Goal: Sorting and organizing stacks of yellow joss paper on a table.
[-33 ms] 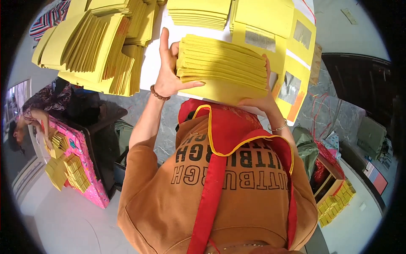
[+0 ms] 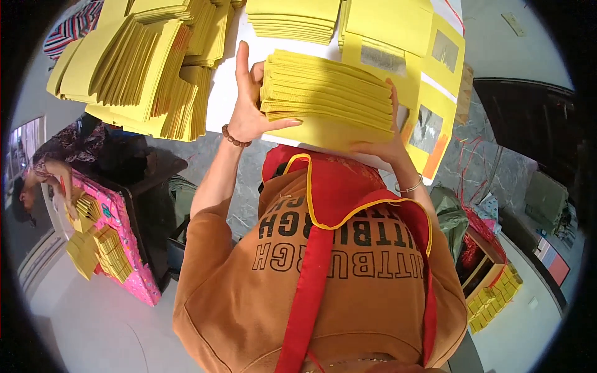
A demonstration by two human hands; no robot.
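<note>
Between my two hands sits a thick stack of folded yellow paper (image 2: 326,93) at the near edge of the white table. My left hand (image 2: 252,105) grips its left end, thumb lying along the near side and one finger pointing up past the stack. At the other end my right hand (image 2: 385,137) closes on the stack, its thumb on the near lower face and its fingers partly hidden behind. Flat yellow sheets with grey printed panels (image 2: 428,127) lie right beside my right hand.
Large piles of folded yellow paper (image 2: 124,62) cover the table's left side. Another yellow stack (image 2: 292,22) lies at the far middle. At left, a person (image 2: 62,155) works at a pink-covered table (image 2: 140,273) with yellow bundles. More yellow bundles (image 2: 494,298) sit low at right, near a green bag (image 2: 449,214).
</note>
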